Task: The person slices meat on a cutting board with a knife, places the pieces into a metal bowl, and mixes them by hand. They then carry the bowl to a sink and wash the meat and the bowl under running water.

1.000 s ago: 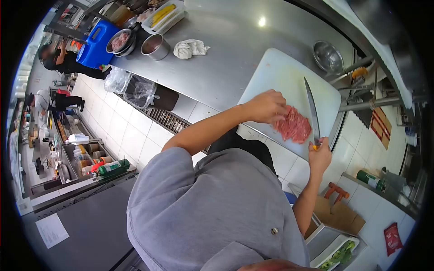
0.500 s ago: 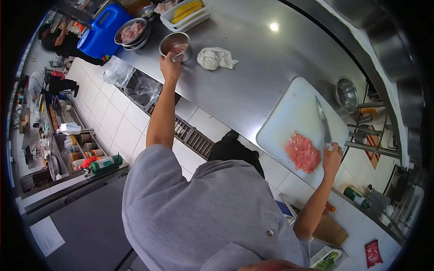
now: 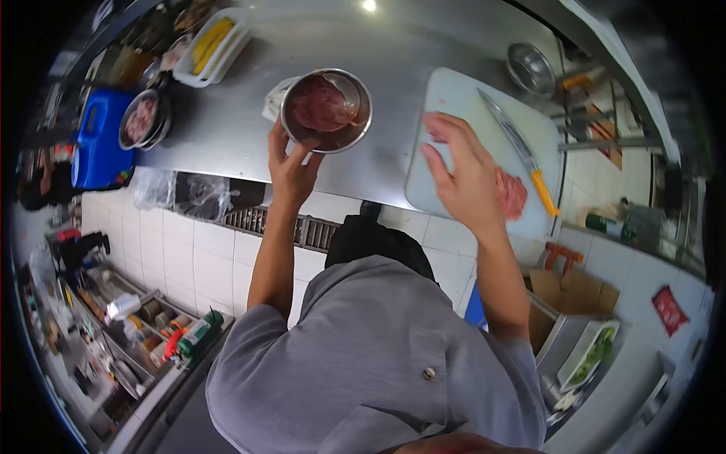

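A steel bowl (image 3: 363,113) with a piece of red meat (image 3: 321,104) inside is held at its rim by my left hand (image 3: 293,170). My right hand (image 3: 465,166), its fingers apart and holding nothing, is over the white cutting board (image 3: 446,91). Sliced pink meat (image 3: 511,195) lies on the board, partly hidden behind that hand. To the right of the meat, a knife with a yellow handle (image 3: 542,191) rests on the board. A crumpled white cloth (image 3: 276,100) shows partly behind the bowl.
At the left are a blue jug (image 3: 98,144), stacked bowls of pale meat (image 3: 141,121) and a white basket (image 3: 227,54) with yellow food. An empty steel bowl (image 3: 532,69) sits at the back right. Another person (image 3: 45,181) stands far left.
The bowl in my left hand has come off the left part of the table towards the board, over the cloth. My right hand has let go of the knife and moved left. The view has turned.
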A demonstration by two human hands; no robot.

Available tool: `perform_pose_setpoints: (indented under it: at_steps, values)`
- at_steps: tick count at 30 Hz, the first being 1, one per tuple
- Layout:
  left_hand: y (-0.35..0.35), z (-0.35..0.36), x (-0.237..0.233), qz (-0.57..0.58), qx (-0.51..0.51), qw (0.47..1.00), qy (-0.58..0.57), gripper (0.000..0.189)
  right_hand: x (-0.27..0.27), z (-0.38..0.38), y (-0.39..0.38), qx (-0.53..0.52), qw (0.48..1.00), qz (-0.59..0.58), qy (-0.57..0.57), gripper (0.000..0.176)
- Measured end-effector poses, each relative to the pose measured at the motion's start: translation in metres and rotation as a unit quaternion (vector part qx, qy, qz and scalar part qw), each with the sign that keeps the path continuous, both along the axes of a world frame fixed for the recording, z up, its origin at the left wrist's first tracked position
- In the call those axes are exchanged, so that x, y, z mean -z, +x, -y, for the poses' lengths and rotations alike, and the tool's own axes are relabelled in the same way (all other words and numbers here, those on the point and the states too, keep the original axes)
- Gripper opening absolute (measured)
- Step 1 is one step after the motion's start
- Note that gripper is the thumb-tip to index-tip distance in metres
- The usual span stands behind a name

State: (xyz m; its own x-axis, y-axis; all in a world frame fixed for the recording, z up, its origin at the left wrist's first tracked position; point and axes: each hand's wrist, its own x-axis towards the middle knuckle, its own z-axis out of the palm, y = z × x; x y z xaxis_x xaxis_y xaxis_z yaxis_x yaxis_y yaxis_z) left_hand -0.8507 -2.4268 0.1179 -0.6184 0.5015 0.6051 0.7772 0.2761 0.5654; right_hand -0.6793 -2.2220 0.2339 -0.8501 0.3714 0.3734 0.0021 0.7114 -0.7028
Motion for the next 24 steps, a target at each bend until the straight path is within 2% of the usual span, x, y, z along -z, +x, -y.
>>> perform_pose_setpoints:
  at_steps: [4, 6, 7, 9, 10, 11, 13, 15, 17, 18, 22, 24]
  values:
    - [0.051, -0.031, -0.008, -0.022, 0.090, 0.996, -0.006, 0.034, 0.000, 0.012, 0.008, 0.036, 0.998, -0.010, -0.045, 0.025]
    - [0.086, -0.046, -0.008, -0.032, 0.142, 0.989, 0.000, 0.034, 0.009, 0.011, 0.025, 0.115, 0.987, 0.082, -0.079, 0.023]
    - [0.103, -0.051, -0.008, -0.031, 0.157, 0.987, 0.000, 0.034, 0.013, 0.013, 0.035, 0.130, 0.985, 0.082, -0.080, 0.023]
    - [0.139, -0.059, -0.008, -0.003, 0.205, 0.979, 0.001, 0.034, 0.025, 0.012, 0.057, 0.202, 0.964, 0.175, 0.010, 0.022]
    - [0.158, -0.060, -0.009, -0.009, 0.227, 0.974, 0.003, 0.035, 0.045, 0.012, 0.069, 0.246, 0.964, 0.078, 0.070, 0.019]
    - [0.175, -0.059, -0.007, -0.009, 0.235, 0.972, 0.003, 0.035, 0.062, 0.012, 0.084, 0.253, 0.962, 0.078, 0.069, 0.019]
    - [0.208, -0.054, 0.002, 0.012, 0.268, 0.963, 0.000, 0.036, 0.080, 0.018, 0.109, 0.293, 0.938, -0.034, -0.182, 0.021]
    - [0.232, -0.048, 0.025, 0.091, 0.279, 0.956, -0.014, 0.036, 0.099, 0.025, 0.137, 0.320, 0.918, -0.022, -0.233, 0.020]
    - [0.250, -0.039, 0.017, 0.031, 0.275, 0.961, -0.017, 0.032, 0.099, 0.039, 0.156, 0.304, 0.880, -0.096, -0.353, 0.016]
    - [0.253, -0.031, 0.002, -0.054, 0.286, 0.957, -0.018, 0.027, 0.075, 0.053, 0.159, 0.317, 0.825, -0.093, -0.459, 0.017]
    - [0.263, 0.001, -0.001, -0.034, 0.262, 0.964, -0.036, 0.025, 0.095, 0.076, 0.172, 0.268, 0.857, -0.067, -0.435, 0.018]
    - [0.261, 0.023, 0.006, 0.005, 0.237, 0.967, -0.098, 0.025, 0.107, 0.091, 0.170, 0.221, 0.933, 0.001, -0.285, 0.018]
